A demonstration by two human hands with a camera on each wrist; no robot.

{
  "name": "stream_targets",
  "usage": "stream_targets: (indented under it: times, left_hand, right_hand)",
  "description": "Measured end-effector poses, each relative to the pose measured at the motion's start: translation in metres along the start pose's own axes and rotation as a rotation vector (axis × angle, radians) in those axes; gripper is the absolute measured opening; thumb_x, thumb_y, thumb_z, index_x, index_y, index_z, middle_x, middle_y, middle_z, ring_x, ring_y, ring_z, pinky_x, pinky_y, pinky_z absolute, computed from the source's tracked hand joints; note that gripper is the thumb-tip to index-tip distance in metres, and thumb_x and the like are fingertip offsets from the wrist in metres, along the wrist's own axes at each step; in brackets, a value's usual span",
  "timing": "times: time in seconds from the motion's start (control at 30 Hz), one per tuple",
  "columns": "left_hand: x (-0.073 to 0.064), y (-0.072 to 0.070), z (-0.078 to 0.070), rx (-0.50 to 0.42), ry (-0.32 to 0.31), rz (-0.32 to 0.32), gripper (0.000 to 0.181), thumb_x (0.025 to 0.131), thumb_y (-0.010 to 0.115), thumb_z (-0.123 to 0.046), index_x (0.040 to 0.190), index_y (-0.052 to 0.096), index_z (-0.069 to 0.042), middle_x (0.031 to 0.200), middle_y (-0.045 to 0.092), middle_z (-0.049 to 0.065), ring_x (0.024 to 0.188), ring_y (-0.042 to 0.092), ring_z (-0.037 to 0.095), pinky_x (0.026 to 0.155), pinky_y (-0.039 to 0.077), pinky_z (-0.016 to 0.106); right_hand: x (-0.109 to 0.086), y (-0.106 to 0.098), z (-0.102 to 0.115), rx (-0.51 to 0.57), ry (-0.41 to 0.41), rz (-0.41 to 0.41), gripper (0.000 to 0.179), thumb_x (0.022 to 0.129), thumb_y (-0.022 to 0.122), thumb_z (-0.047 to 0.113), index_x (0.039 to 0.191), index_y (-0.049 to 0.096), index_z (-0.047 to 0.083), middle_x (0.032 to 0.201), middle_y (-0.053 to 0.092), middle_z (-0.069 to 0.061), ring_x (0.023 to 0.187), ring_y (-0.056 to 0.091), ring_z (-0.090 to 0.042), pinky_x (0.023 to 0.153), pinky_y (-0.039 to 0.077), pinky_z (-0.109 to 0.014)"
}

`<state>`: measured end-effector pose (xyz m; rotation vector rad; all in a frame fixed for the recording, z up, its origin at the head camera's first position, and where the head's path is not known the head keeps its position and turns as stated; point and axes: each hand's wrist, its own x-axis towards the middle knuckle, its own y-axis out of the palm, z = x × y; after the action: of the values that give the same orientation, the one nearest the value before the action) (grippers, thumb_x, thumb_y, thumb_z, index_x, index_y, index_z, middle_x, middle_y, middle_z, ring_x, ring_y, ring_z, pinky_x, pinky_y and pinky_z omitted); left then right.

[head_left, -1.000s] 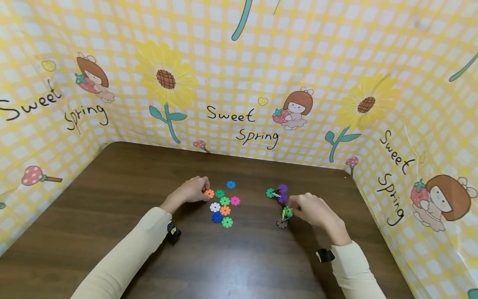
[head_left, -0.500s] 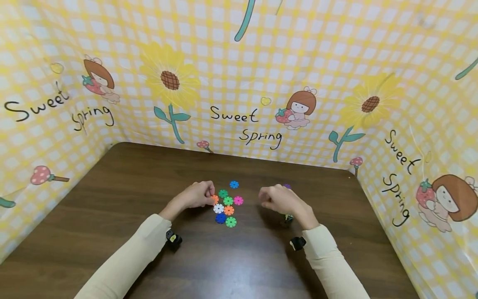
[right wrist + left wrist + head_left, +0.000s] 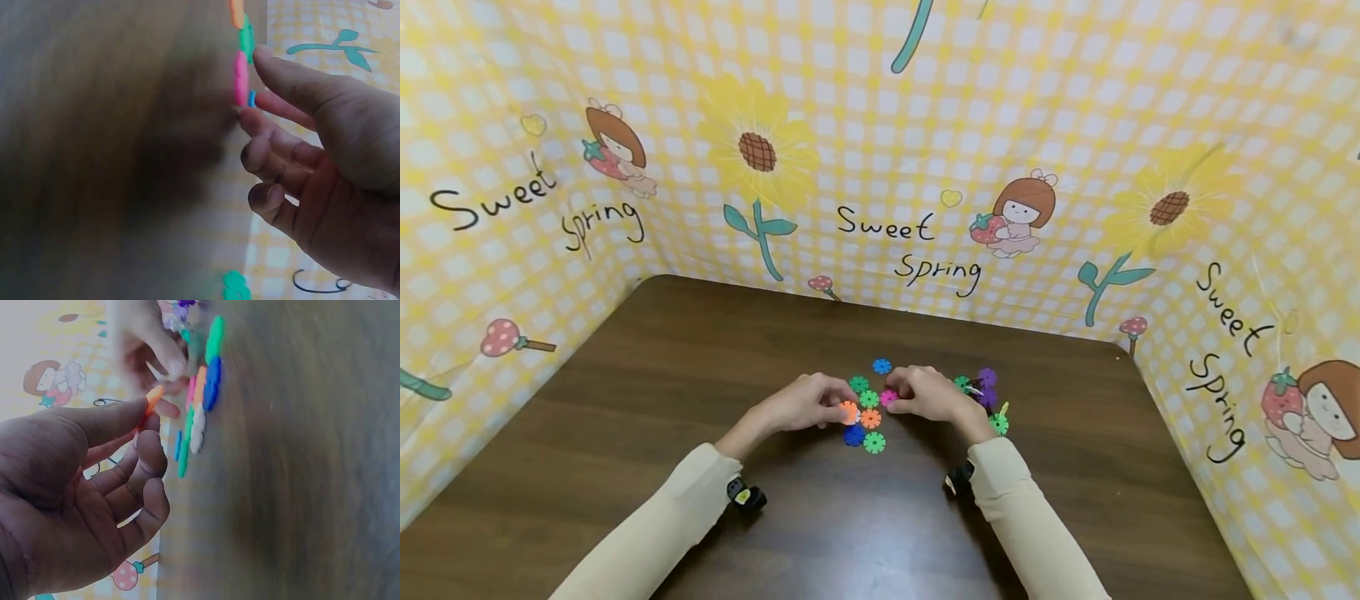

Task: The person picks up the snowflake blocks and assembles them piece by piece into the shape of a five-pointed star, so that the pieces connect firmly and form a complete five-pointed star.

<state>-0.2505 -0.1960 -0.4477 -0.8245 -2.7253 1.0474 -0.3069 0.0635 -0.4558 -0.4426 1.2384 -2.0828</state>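
My left hand (image 3: 808, 402) pinches an orange notched plastic disc (image 3: 849, 412) between thumb and index finger, its edge showing in the left wrist view. The held disc overlaps a white disc (image 3: 198, 429), mostly hidden in the head view. My right hand (image 3: 934, 394) has thumb and fingers apart, fingertips right by a pink disc (image 3: 888, 397). Around them lie green discs (image 3: 868, 399), a second orange disc (image 3: 870, 418), a dark blue disc (image 3: 853, 435) and a light green disc (image 3: 874, 442).
Farther back lies a lighter blue disc (image 3: 882, 366). Right of my right hand stands a cluster of joined discs in purple (image 3: 987, 378), green and other colours, partly behind the wrist. A checked cloth wall (image 3: 760, 317) borders the brown table (image 3: 820, 533) at the back and sides.
My right hand has moved left from the joined cluster to the pink disc. My left hand has shifted right, bringing the orange disc over the white one.
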Motion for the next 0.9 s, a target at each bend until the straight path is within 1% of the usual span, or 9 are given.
stream_targets:
  times: [0.13, 0.27, 0.33, 0.47, 0.6, 0.7, 0.73, 0.83, 0.9]
  left_hand:
    - [-0.001, 0.001, -0.006, -0.059, 0.045, 0.021, 0.024, 0.097, 0.067, -0.015, 0.119, 0.070, -0.004, 0.081, 0.071, 0.010, 0.063, 0.063, 0.028, 0.057, 0.052, 0.035]
    - [-0.001, 0.002, -0.011, -0.117, 0.075, 0.046, 0.021, 0.098, 0.067, -0.015, 0.114, 0.070, -0.003, 0.086, 0.072, 0.011, 0.065, 0.064, 0.032, 0.060, 0.055, 0.045]
    - [-0.001, 0.002, -0.013, -0.135, 0.080, 0.043, 0.018, 0.097, 0.067, -0.015, 0.112, 0.071, -0.003, 0.085, 0.070, 0.011, 0.064, 0.064, 0.034, 0.061, 0.056, 0.046]
    - [0.000, 0.004, -0.017, -0.166, 0.073, 0.028, 0.014, 0.097, 0.067, -0.014, 0.106, 0.071, -0.004, 0.084, 0.068, 0.017, 0.063, 0.061, 0.032, 0.061, 0.055, 0.045]
    - [0.000, 0.005, -0.020, -0.214, 0.049, 0.015, 0.015, 0.099, 0.065, -0.016, 0.103, 0.071, -0.003, 0.085, 0.066, 0.021, 0.062, 0.058, 0.023, 0.062, 0.054, 0.043]
    - [0.000, 0.005, -0.020, -0.243, 0.040, -0.005, 0.016, 0.100, 0.064, -0.017, 0.101, 0.072, -0.003, 0.079, 0.062, 0.016, 0.062, 0.057, 0.022, 0.059, 0.051, 0.038]
    - [0.000, 0.005, -0.021, -0.248, 0.039, -0.012, 0.016, 0.100, 0.064, -0.017, 0.101, 0.072, -0.004, 0.077, 0.061, 0.013, 0.062, 0.057, 0.025, 0.058, 0.051, 0.037]
    - [0.001, 0.005, -0.020, -0.261, 0.037, -0.026, 0.017, 0.100, 0.064, -0.017, 0.099, 0.073, -0.004, 0.072, 0.058, 0.004, 0.063, 0.057, 0.033, 0.055, 0.048, 0.033]
    - [0.001, 0.006, -0.021, -0.266, 0.038, -0.029, 0.017, 0.100, 0.063, -0.017, 0.097, 0.073, -0.003, 0.070, 0.057, 0.002, 0.062, 0.056, 0.031, 0.054, 0.047, 0.032]
  right_hand:
    - [0.007, 0.007, -0.003, 0.015, 0.036, -0.036, 0.028, 0.091, 0.077, 0.023, 0.111, 0.065, 0.007, 0.099, 0.064, -0.004, 0.092, 0.061, -0.018, 0.082, 0.052, -0.035]
    - [0.009, 0.011, -0.004, 0.044, 0.059, -0.044, 0.024, 0.089, 0.079, 0.022, 0.100, 0.063, 0.009, 0.093, 0.059, -0.001, 0.087, 0.054, -0.015, 0.079, 0.049, -0.033]
    - [0.008, 0.012, -0.003, 0.062, 0.059, -0.040, 0.025, 0.088, 0.079, 0.022, 0.098, 0.060, 0.009, 0.092, 0.058, 0.000, 0.086, 0.053, -0.014, 0.078, 0.047, -0.032]
    - [0.005, 0.012, 0.000, 0.129, 0.021, -0.038, 0.025, 0.090, 0.077, 0.018, 0.100, 0.056, 0.009, 0.088, 0.061, 0.002, 0.081, 0.056, -0.012, 0.074, 0.047, -0.028]
    - [-0.002, 0.009, 0.008, 0.233, -0.041, -0.053, 0.020, 0.091, 0.075, 0.016, 0.103, 0.062, 0.007, 0.086, 0.066, 0.003, 0.077, 0.060, -0.010, 0.068, 0.051, -0.026]
    - [-0.008, 0.004, 0.017, 0.303, -0.059, -0.069, 0.013, 0.093, 0.073, 0.018, 0.100, 0.066, 0.010, 0.084, 0.069, -0.001, 0.067, 0.061, -0.010, 0.060, 0.053, -0.027]
    - [-0.011, 0.002, 0.019, 0.320, -0.060, -0.073, 0.011, 0.094, 0.073, 0.019, 0.098, 0.066, 0.011, 0.084, 0.069, -0.003, 0.063, 0.060, -0.011, 0.058, 0.053, -0.027]
    - [-0.018, -0.003, 0.026, 0.361, -0.060, -0.074, 0.010, 0.095, 0.071, 0.021, 0.093, 0.065, 0.012, 0.082, 0.070, -0.012, 0.053, 0.060, -0.020, 0.050, 0.050, -0.028]
    - [-0.022, -0.008, 0.029, 0.374, -0.068, -0.072, 0.012, 0.095, 0.071, 0.021, 0.091, 0.064, 0.012, 0.080, 0.070, -0.015, 0.050, 0.061, -0.026, 0.047, 0.048, -0.028]
